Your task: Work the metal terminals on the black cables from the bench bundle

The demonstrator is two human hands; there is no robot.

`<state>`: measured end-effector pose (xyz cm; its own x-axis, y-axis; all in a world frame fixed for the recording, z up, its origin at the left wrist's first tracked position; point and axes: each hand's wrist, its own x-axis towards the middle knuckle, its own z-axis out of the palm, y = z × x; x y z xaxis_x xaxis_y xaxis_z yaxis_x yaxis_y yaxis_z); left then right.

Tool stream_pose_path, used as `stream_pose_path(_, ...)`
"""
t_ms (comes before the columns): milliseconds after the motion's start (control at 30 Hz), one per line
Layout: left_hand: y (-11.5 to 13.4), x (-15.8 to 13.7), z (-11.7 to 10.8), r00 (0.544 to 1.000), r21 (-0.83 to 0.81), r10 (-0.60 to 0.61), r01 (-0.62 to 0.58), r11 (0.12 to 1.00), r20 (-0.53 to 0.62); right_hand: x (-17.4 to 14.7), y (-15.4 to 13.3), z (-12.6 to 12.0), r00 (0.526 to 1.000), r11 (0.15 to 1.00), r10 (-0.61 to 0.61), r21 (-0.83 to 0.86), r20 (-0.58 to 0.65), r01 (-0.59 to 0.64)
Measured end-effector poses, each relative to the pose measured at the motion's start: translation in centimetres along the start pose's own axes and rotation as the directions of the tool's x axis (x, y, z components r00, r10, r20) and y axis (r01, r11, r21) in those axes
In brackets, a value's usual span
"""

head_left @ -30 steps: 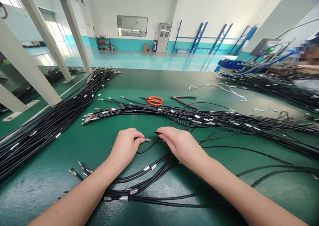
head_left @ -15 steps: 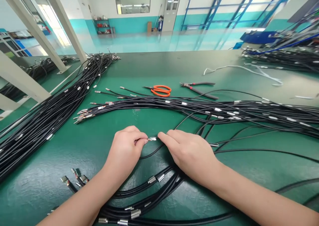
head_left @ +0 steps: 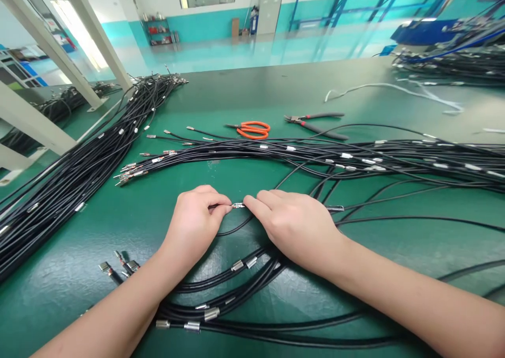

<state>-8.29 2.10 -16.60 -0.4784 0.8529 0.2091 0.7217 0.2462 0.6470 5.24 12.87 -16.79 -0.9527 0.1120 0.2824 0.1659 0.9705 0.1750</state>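
Note:
Over the green table top, my left hand [head_left: 201, 213] is closed in a pinch at the left end of a small metal connector [head_left: 238, 205]. A short dark piece of cable shows within that grip. My right hand [head_left: 294, 216] is closed on the black cable at the connector's right end, fingertips touching or almost touching the metal. Its fingers partly hide the cable, and a thin metallic strip [head_left: 335, 208] sticks out beyond the knuckles. Below my hands lie thicker black cables [head_left: 244, 289] with silver sleeves, partly under my forearms.
A long bundle of black cables [head_left: 244, 150] with white tags crosses behind my hands. Orange-handled scissors [head_left: 254, 130] and cutting pliers [head_left: 315, 123] lie beyond it. Another cable bundle [head_left: 106, 147] runs along the left beside white posts [head_left: 98, 31]. White ties [head_left: 379, 85] lie far right.
My right fingertips have slid left along the cable to the connector, so less of the metal shows between my hands. The whole view has shifted slightly.

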Motion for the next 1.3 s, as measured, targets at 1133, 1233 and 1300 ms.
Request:
stream_pose_path(1133,-0.3,0.0,0.4,0.999,-0.063,-0.03,0.031,0.998,0.012,3.1,1.1,-2.9,0.916,0.997,-0.074,0.048,0.395,0.06)
stream_pose_path(1233,-0.3,0.1,0.4,0.999,-0.065,-0.037,0.038,0.997,0.007,3.1,1.1,-2.9,0.918,0.996,-0.086,0.056,0.388,0.07)
stream_pose_path(1300,-0.3,0.1,0.4,0.999,-0.063,-0.041,0.041,0.997,0.007,3.1,1.0,-3.0,0.918,0.996,-0.088,0.046,0.386,0.076)
